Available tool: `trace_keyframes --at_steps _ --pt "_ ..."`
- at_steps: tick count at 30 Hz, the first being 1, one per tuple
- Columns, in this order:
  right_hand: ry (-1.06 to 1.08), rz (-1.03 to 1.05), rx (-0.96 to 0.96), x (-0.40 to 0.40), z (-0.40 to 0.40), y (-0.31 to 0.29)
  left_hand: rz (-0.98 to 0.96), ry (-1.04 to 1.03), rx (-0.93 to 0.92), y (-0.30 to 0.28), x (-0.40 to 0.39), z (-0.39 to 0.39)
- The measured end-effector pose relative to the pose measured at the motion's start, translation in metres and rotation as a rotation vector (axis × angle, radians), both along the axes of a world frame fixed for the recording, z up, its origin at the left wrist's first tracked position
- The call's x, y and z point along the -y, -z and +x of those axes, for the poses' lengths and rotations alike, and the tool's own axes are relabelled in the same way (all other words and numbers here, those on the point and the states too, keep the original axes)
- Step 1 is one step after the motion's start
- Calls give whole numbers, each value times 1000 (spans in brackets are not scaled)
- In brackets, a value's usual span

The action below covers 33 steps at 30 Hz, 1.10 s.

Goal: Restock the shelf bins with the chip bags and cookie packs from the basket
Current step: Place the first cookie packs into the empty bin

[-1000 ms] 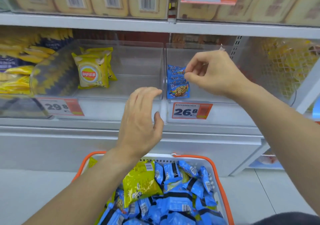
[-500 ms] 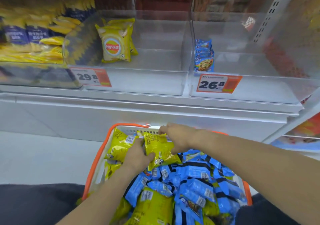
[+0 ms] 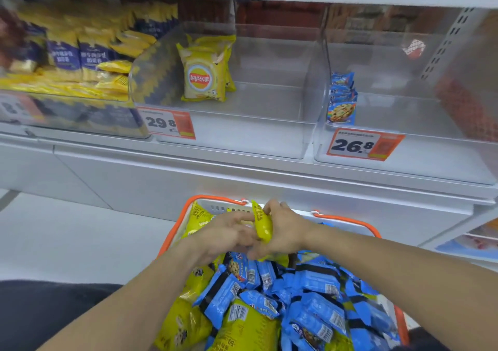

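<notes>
My 2 hands (image 3: 258,232) grip 1 chip bag (image 3: 262,225) over the basket (image 3: 347,220), still nearly full, while both bins (image 3: 269,124) hold only few packs.

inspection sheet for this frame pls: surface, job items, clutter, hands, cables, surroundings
surface: shelf carries clear bins.
job items: basket heaped with blue cookie packs and yellow bags; middle bin holds shelved chips; right bin holds a cookie stack.
clutter: nothing seen.
hands: left hand and right hand together grip one chip bag over the basket.
cables: nothing seen.
surroundings: stocked left bin, price tags, pale floor.
</notes>
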State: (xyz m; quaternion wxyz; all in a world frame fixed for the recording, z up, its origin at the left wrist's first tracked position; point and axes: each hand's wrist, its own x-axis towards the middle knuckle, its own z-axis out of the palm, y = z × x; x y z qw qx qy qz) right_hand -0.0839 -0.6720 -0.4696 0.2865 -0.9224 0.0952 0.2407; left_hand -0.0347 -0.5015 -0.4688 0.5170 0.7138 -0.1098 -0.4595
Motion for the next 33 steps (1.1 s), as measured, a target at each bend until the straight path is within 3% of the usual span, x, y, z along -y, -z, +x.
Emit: trace_keyframes --at_steps 3,5,10,12,14,18,24,26,30,33 --pt "108 150 41 5 2 -28 -3 107 52 -34 4 16" --pt "163 270 66 5 4 -45 36 173 193 -59 6 29" --pt "264 610 86 5 12 -77 130 196 924 -111 -9 60" --pt "279 725 112 9 17 -89 186 277 919 -120 -24 67" --pt "278 819 141 11 21 -102 190 310 782 -122 -36 70" --pt "260 864 256 10 32 -127 -15 218 709 -118 -44 78" --pt "156 495 594 0 49 -182 -327 -162 749 -135 -47 81" --pt "244 538 725 -10 62 -189 -350 -245 820 -140 -50 88" --pt "462 678 862 -25 104 -189 -111 -444 1152 -136 -54 112" --pt "531 702 871 -33 136 -190 30 -457 1329 -125 -59 129"
